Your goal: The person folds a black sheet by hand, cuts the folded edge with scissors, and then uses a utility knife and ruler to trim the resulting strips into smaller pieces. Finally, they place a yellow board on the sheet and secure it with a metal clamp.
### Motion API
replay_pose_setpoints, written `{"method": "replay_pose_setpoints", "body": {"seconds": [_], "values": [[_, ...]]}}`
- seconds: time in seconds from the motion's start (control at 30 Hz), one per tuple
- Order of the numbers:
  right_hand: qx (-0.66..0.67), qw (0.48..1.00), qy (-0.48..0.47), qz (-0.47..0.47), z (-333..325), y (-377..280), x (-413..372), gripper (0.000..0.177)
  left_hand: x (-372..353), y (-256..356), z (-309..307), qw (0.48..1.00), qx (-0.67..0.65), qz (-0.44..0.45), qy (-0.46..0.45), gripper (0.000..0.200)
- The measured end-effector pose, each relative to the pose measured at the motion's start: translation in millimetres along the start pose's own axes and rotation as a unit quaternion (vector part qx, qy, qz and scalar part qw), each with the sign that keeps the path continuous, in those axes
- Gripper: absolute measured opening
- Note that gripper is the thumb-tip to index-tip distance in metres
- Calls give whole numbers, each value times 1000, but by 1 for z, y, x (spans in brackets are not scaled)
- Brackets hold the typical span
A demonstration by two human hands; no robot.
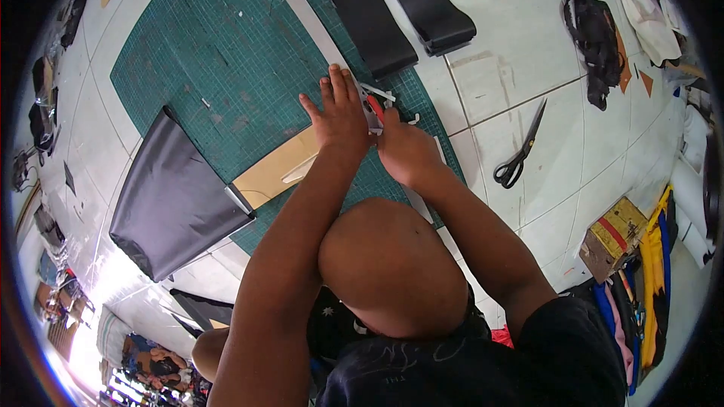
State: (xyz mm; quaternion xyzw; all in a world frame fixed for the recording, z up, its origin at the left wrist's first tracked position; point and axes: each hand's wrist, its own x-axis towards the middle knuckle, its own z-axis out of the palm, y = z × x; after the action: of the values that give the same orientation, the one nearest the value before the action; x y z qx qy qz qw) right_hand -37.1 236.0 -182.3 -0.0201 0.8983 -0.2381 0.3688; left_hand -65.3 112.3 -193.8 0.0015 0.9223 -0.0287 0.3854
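My left hand (339, 114) lies flat with its fingers spread, pressing on a long metal ruler (311, 21) on the green cutting mat (219, 38). Close beside it, my right hand (407, 149) is closed around a red-handled cutter knife (375, 108) against the ruler's edge; its blade is hidden. Small white offcuts (379, 93) lie by the knife. A tan pattern piece (277, 166) extends left from under my left wrist. The material under the ruler is mostly covered by my hands.
Black material strips (362, 15) and a folded black strip (426, 11) lie at the mat's far side. A dark sheet (173, 200) rests at left. Black scissors (520, 151) lie on the tiles to the right, near a yellow box (617, 227). A black bundle (592, 41) sits farther back.
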Motion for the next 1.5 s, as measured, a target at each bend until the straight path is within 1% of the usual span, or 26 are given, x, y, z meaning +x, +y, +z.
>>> {"method": "replay_pose_setpoints", "body": {"seconds": [0.07, 0.17, 0.27, 0.37, 0.47, 0.57, 0.67, 0.8, 0.87, 0.97, 1.07, 1.17, 1.27, 1.37, 1.5], "values": [[5, 1000, 0, -2, 4, 4, -1, 29, 2, -1, 6, 999, 16, 5, 31, 134], [-26, 993, -100, 55, -3, 13, -28, 32, 1, 0, 8, 998, 24, 14, 48, 134], [-28, 989, -129, 72, 18, 53, -71, 30, 2, 1, 6, 998, 31, 14, 44, 136], [-41, 995, -84, 40, 34, 77, -92, 29, 1, 1, 8, 999, 25, 16, 36, 137], [-23, 998, -52, 35, 18, 69, -97, 25, 1, -2, 8, 999, 21, 18, 35, 137], [28, 1000, 4, 5, -15, 30, -65, 24, -1, -1, 8, 999, 24, 15, 23, 137], [-15, 999, 48, 11, -7, 12, -24, 21, -1, 1, 2, 1000, 24, 8, 12, 137], [-9, 999, 44, -16, 10, 10, -6, 23, 0, -1, 4, 1000, 8, 9, 13, 138], [-16, 999, 42, -27, 13, 11, -6, 24, -2, -1, 4, 1000, 5, 8, 7, 134], [-18, 1000, -6, -8, 4, 7, -6, 26, 1, 0, 0, 1000, 9, 6, 9, 133], [-31, 999, 23, -35, 8, 13, -5, 28, 3, -1, 5, 1000, 16, 5, 7, 134], [-12, 999, -30, -5, 9, 22, -23, 28, 1, 1, 3, 1000, 22, 12, 6, 133], [-29, 995, -82, 42, 17, 52, -68, 26, 2, -1, 5, 1000, 22, 12, 11, 133], [-57, 997, -40, 14, 39, 77, -85, 24, -2, 2, 7, 1000, 25, 12, 12, 134], [-26, 999, -29, 24, 20, 56, -94, 22, -1, -4, 6, 1000, -3, 21, 23, 135]]}}
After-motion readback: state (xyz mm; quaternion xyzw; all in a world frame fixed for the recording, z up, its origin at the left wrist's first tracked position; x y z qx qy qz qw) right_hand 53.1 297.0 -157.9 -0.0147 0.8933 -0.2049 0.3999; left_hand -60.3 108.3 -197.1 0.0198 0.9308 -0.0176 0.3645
